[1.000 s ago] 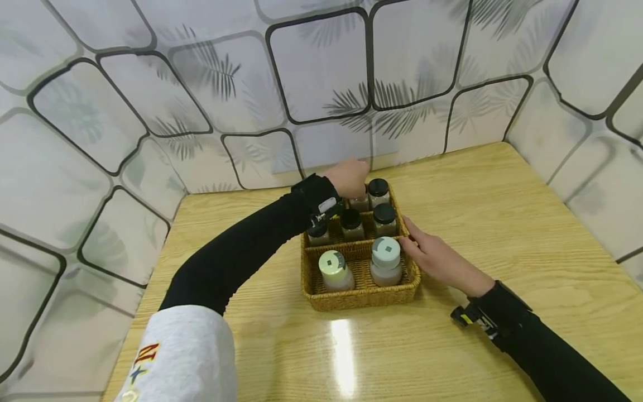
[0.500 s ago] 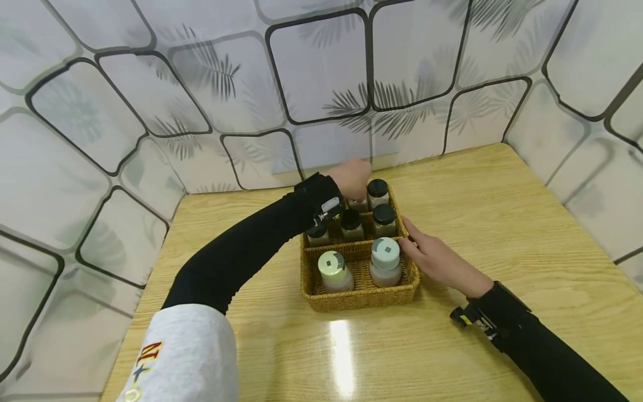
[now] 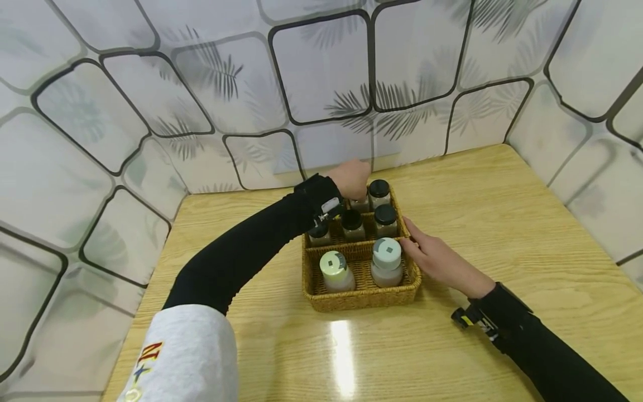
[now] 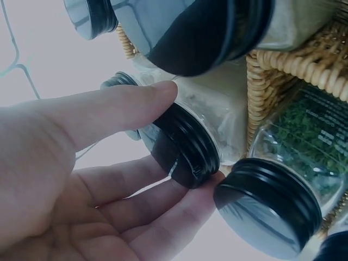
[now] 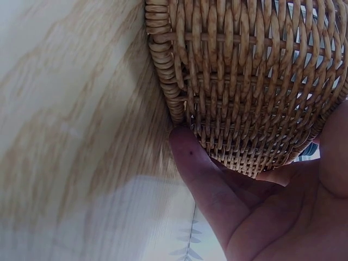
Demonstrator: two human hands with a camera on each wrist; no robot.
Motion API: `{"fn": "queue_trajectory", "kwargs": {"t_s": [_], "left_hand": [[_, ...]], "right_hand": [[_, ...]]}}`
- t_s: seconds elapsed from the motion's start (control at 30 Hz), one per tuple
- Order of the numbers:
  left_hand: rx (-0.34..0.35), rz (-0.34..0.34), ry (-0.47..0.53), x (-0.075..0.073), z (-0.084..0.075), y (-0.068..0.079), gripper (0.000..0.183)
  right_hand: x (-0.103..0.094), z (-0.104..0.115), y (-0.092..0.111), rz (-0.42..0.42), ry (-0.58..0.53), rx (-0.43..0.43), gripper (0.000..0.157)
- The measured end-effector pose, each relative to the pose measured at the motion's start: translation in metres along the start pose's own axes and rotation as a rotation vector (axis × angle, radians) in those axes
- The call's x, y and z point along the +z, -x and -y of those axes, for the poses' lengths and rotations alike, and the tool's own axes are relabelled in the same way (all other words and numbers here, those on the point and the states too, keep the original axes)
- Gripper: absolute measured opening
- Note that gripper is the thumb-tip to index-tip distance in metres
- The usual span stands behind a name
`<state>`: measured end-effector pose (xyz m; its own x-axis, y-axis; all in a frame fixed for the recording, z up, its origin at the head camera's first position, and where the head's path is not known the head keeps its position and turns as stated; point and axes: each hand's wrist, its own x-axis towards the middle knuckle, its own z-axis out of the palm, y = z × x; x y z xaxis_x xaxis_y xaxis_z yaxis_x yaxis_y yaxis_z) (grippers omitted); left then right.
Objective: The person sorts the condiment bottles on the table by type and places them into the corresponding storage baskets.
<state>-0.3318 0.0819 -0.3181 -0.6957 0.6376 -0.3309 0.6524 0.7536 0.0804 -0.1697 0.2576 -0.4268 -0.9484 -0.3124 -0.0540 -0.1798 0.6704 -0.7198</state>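
A divided wicker basket (image 3: 361,302) holds several jars. At its far part my left hand (image 3: 350,177) reaches in; in the left wrist view that hand (image 4: 117,179) pinches the black lid of a clear jar (image 4: 182,144), thumb above and fingers below. The jar's pale contents show behind the lid. Beside it lies another black-lidded jar (image 4: 272,209) with green flakes. My right hand (image 3: 439,259) holds the basket's right side. In the right wrist view its fingers (image 5: 198,168) lie against the outer weave, one fingertip at the bottom edge, with the thumb by the rim.
In the basket's front compartment stand a yellow-green-lidded jar (image 3: 335,271) and a pale-blue-lidded jar (image 3: 387,262). Black-lidded jars, such as this jar (image 3: 385,220), fill the sections behind. The wooden table (image 3: 271,346) meets a patterned backdrop (image 3: 326,67) behind and at both sides.
Over the last second my left hand shifts very slightly at the far jars. My right hand and the basket stay in place.
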Motion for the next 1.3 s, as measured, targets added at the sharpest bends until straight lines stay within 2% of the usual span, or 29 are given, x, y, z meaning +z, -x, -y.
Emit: {"fn": "queue_trajectory", "kwargs": {"t_s": [0.27,0.57,0.73,0.8,0.93,1.0,1.07,1.2,1.3], "left_hand": [[0.001,-0.001,0.034,0.001,0.000,0.004,0.026],[0.020,-0.012,0.052,0.002,0.005,0.000,0.023],[0.058,-0.030,0.122,-0.002,0.007,0.007,0.023],[0.070,-0.054,0.162,-0.004,0.009,0.013,0.022],[0.065,-0.136,0.237,-0.009,0.015,0.026,0.045],[0.052,-0.191,0.261,-0.011,0.019,0.033,0.049],[0.043,-0.236,0.289,-0.012,0.024,0.038,0.047],[0.038,-0.292,0.314,-0.014,0.033,0.050,0.031],[0.024,-0.332,0.321,-0.014,0.038,0.061,0.038]], "right_hand": [[0.001,-0.001,0.000,-0.001,-0.006,0.003,0.067],[0.002,-0.002,-0.003,0.000,-0.007,0.007,0.066],[0.001,-0.002,-0.002,0.009,-0.014,0.006,0.066],[0.001,-0.002,-0.002,0.012,-0.015,0.007,0.066],[0.001,-0.002,-0.002,0.017,-0.011,0.012,0.067],[0.001,-0.002,-0.002,0.016,-0.008,0.012,0.067],[0.000,-0.001,-0.001,0.013,-0.007,0.008,0.067],[0.000,0.000,0.000,0.007,-0.008,-0.003,0.066],[0.001,0.000,0.000,0.005,-0.009,-0.009,0.066]]}}
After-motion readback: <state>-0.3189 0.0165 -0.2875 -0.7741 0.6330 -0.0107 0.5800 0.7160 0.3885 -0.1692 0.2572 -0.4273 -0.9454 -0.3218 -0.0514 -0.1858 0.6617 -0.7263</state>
